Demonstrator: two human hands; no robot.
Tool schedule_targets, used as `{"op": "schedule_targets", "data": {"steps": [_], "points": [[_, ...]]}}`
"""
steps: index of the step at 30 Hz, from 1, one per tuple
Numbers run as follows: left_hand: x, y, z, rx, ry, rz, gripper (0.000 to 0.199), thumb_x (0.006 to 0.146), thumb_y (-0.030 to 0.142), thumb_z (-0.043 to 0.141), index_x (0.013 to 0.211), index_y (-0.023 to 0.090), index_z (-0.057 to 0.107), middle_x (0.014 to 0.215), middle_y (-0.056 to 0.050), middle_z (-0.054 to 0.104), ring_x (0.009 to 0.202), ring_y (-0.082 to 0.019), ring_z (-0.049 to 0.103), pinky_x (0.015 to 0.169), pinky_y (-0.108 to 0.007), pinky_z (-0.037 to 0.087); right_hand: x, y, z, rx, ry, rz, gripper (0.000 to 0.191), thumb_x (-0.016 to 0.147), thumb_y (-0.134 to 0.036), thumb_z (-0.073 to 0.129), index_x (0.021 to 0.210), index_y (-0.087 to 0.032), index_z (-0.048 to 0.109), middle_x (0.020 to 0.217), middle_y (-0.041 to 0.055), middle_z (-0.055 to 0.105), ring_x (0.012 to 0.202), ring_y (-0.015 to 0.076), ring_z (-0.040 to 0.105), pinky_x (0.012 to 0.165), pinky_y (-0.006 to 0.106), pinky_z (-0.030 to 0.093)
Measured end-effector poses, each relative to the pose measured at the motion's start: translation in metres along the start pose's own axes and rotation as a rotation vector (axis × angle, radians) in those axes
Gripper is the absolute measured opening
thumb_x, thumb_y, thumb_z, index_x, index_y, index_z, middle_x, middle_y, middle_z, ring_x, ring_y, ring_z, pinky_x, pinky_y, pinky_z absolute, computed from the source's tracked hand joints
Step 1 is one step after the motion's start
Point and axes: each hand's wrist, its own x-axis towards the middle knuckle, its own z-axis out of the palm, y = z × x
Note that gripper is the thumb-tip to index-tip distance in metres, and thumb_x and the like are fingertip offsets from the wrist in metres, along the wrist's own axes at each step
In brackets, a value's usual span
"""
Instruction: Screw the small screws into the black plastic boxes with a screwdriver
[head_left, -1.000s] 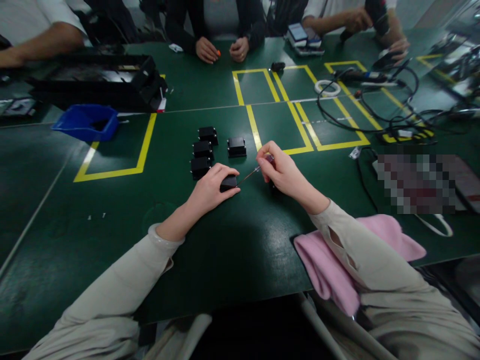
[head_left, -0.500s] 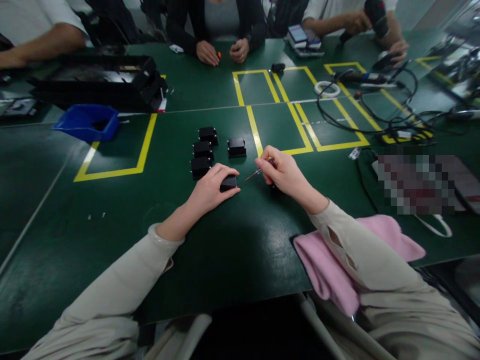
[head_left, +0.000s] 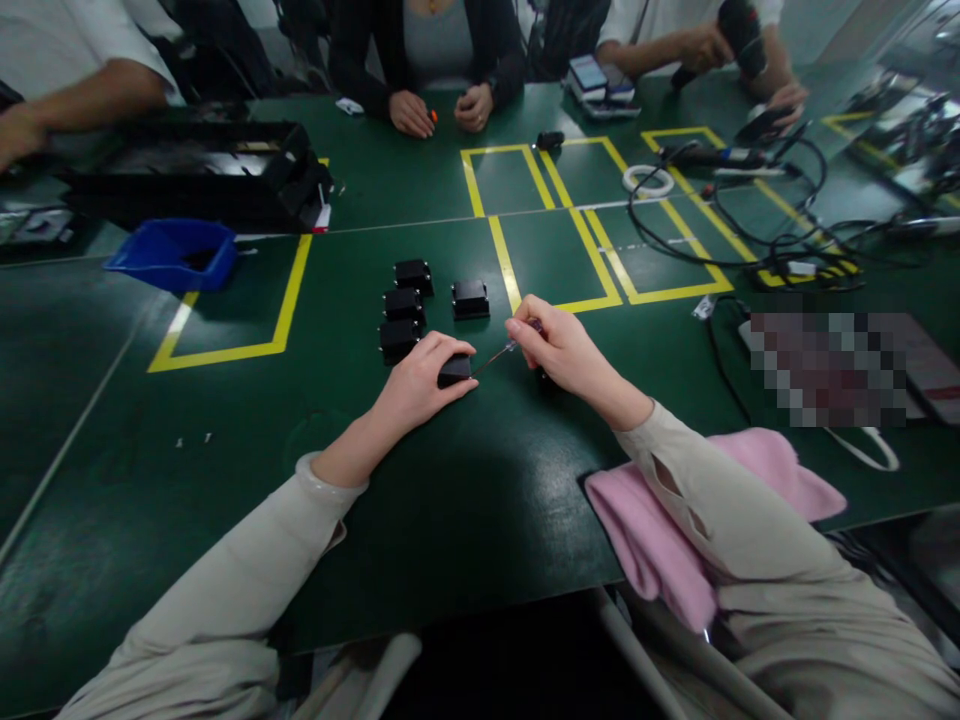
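Observation:
My left hand grips a small black box between thumb and fingers, down at the green table. Closed around the handle of a screwdriver is my right hand; the thin shaft slants down to the left, its tip at the box's right end. Three similar black boxes stand in a column just beyond my left hand. Another black box sits by itself to their right. Something dark lies partly hidden under my right hand.
A blue scoop-shaped bin and stacked black trays stand at the left. Tangled cables and a white ring lie at the right. A pink cloth is under my right forearm. Co-workers sit across the table.
The view has shifted slightly. Both hands keep their grips, with the screwdriver tip still at the end of the box. No object has plainly moved on the table.

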Motion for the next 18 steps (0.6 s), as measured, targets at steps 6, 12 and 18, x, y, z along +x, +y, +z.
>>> {"op": "schedule_targets", "data": {"steps": [6, 12, 18], "points": [[0.0004, 0.0, -0.0005, -0.008, -0.002, 0.007, 0.033, 0.097, 0.033, 0.073, 0.127, 0.022, 0.063, 0.125, -0.011, 0.066, 0.121, -0.029, 0.066, 0.107, -0.047, 0.055, -0.0024, -0.0062, -0.0006, 0.023, -0.027, -0.056, 0.011, 0.104, -0.023, 0.053, 0.095, -0.024, 0.047, 0.067, -0.0068, 0.054, 0.053, 0.0104, 0.05, 0.059, 0.029, 0.037], [0.0005, 0.0003, 0.0002, -0.019, -0.003, -0.008, 0.033, 0.096, 0.033, 0.073, 0.126, 0.023, 0.063, 0.126, -0.01, 0.067, 0.122, -0.03, 0.065, 0.107, -0.048, 0.055, -0.0023, -0.0036, -0.0005, -0.037, 0.013, -0.023, 0.025, 0.108, -0.038, 0.053, 0.088, -0.024, 0.048, 0.06, -0.0074, 0.048, 0.054, 0.0113, 0.046, 0.059, 0.029, 0.034], [0.0005, 0.0023, -0.0009, -0.017, -0.01, -0.016, 0.034, 0.095, 0.032, 0.074, 0.126, 0.022, 0.064, 0.127, -0.01, 0.066, 0.122, -0.03, 0.065, 0.107, -0.048, 0.054, -0.0025, -0.0009, -0.0015, 0.028, -0.012, -0.024, 0.008, 0.105, -0.025, 0.052, 0.099, -0.023, 0.048, 0.067, -0.0075, 0.053, 0.05, 0.0091, 0.048, 0.057, 0.028, 0.036]]}}
